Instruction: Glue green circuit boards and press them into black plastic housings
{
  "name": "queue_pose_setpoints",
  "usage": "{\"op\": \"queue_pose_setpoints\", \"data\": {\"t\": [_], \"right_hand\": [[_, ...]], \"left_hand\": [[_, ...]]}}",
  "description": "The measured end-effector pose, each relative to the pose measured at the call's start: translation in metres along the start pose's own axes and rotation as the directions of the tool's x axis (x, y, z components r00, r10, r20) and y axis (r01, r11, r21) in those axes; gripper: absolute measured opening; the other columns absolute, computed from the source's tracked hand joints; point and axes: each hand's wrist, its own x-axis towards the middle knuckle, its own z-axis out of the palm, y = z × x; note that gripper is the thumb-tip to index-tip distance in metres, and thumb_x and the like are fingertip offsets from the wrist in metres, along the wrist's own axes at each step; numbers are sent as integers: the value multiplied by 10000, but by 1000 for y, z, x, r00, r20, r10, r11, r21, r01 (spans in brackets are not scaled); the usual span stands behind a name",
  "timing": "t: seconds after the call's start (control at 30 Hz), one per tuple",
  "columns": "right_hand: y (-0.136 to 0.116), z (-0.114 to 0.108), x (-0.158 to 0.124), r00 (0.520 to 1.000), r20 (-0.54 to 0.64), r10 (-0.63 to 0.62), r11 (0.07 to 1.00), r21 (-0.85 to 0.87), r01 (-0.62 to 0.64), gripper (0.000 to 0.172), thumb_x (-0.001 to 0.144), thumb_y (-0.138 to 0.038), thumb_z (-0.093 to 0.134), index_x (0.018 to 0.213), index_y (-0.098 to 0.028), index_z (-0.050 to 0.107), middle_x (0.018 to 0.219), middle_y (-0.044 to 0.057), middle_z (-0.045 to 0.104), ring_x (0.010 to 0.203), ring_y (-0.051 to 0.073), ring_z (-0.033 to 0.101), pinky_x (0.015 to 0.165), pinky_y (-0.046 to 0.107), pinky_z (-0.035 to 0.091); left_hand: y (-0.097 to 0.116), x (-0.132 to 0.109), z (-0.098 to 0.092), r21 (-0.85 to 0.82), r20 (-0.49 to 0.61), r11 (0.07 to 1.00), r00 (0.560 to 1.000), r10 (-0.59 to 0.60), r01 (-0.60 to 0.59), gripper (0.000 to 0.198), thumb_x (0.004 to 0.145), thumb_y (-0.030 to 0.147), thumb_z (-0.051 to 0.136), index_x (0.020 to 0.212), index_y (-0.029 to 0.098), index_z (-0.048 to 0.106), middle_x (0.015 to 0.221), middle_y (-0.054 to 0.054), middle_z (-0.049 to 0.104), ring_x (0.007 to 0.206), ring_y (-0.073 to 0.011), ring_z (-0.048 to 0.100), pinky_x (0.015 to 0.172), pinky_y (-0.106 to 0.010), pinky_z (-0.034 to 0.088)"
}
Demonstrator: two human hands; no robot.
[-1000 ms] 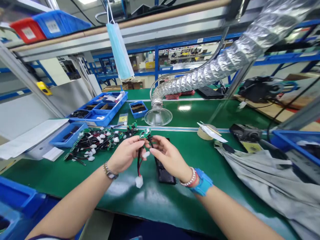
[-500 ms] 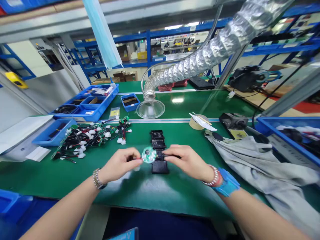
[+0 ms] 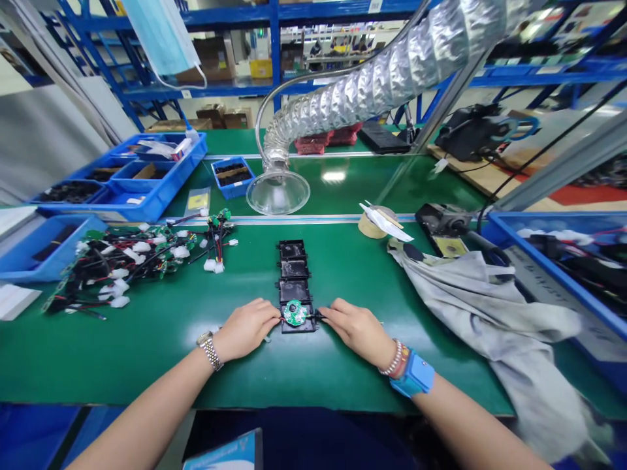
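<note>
**Both hands pinched on the board, which now sits in the nearest cell**

Left hand (image 3: pixel 247 328) has its fingertips closed narrowly on the left rim of the round green circuit board (image 3: pixel 294 313). The right hand (image 3: pixel 357 329) is closed just as tightly on the short dark lead at the board's right rim. Both palms lie low on the green bench (image 3: pixel 313 372).

The board rests in the near end of the black tray strip (image 3: pixel 292 269), a row of four cells running away from the person. The three cells beyond it look bare.

A second ago the board was held up in the air with its red and black wires and white plug dangling. Half a second ago it hovered just over the strip. Now it is down and level in its cell, so the placing looks as good as made, though neither hand has let go.

Left of the strip lies a heap of wired boards (image 3: pixel 127 261) with white plugs, and beyond that heap stand the blue bins (image 3: pixel 122 186). Past the strip's far end stands the clear funnel (image 3: pixel 277 192) of a silver duct. To the strip's right are a tape roll (image 3: pixel 375 225) and, nearer the person, a crumpled grey cloth (image 3: pixel 490 307).
</note>
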Motion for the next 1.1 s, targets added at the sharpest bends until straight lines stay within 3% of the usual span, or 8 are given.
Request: {"op": "queue_pose_setpoints", "data": {"t": [0.17, 0.23, 0.3, 0.4, 0.47, 0.83, 1.0, 1.1], "right_hand": [[2, -8, 1, 999, -13, 51, 962, 269, -45, 233, 855, -287, 472, 1016, -191, 610, 914, 90, 598, 845, 207, 545, 744, 346, 445], [13, -15, 6, 973, -34, 229, 833, 524, -178, 266, 805, -342, 555, 1020, -194, 604, 959, 84, 602, 885, 216, 544, 795, 374, 436], [33, -21, 15, 846, 4, 533, 491, 813, -313, 265, 767, -390, 599, 938, -187, 610, 849, 53, 611, 778, 182, 567, 724, 334, 464], [69, -27, 36, 532, 217, 818, -135, 973, -190, 295, 744, -465, 601, 758, -174, 559, 655, 5, 561, 602, 133, 552, 559, 261, 471], [91, -29, 50, 430, 287, 856, -274, 957, -95, 361, 781, -523, 525, 690, -175, 499, 599, -7, 531, 541, 117, 535, 503, 243, 463], [131, -23, 79, 258, 201, 945, -213, 977, 18, 475, 892, -513, 281, 583, -178, 413, 405, -47, 399, 298, 71, 352, 303, 178, 257], [105, -38, 64, 349, 98, 932, -149, 981, 125, 461, 886, -465, 338, 546, -170, 436, 423, -42, 402, 344, 65, 373, 330, 172, 283], [81, -58, 51, 466, 22, 884, -127, 973, 194, 498, 855, -531, 356, 519, -174, 445, 422, -41, 381, 365, 72, 376, 339, 177, 294]], "left_hand": [[-2, -5, 5, 25, -15, 1000, 1000, -4, 4, 232, 882, 250, 363, 824, 191, 580, 763, -42, 588, 718, -171, 501, 648, -276, 394], [-2, -5, 7, 32, -25, 999, 1000, 1, 0, 228, 879, 250, 368, 813, 190, 578, 752, -40, 585, 707, -169, 499, 637, -275, 388], [-3, -5, 9, 36, -36, 999, 999, 8, -6, 223, 875, 250, 374, 801, 189, 575, 750, -41, 584, 703, -168, 500, 626, -273, 383], [-3, -5, 11, 41, -58, 999, 998, 21, -19, 212, 869, 247, 387, 777, 191, 570, 732, -37, 580, 693, -166, 500, 612, -268, 376], [-3, -5, 13, 43, -73, 999, 997, 31, -28, 205, 864, 238, 395, 760, 193, 566, 707, -30, 577, 677, -163, 496, 605, -265, 371], [-6, -7, 19, 89, -172, 990, 978, 119, -105, 170, 833, 199, 433, 709, 182, 549, 656, -12, 561, 635, -142, 495, 558, -248, 352], [-3, -8, 17, 116, -221, 984, 962, 161, -138, 158, 822, 185, 449, 696, 180, 545, 645, -9, 554, 619, -138, 492, 546, -245, 355], [-1, -8, 15, 125, -238, 982, 956, 171, -145, 155, 822, 183, 452, 700, 178, 547, 646, -6, 563, 619, -136, 494, 550, -245, 355]]}}
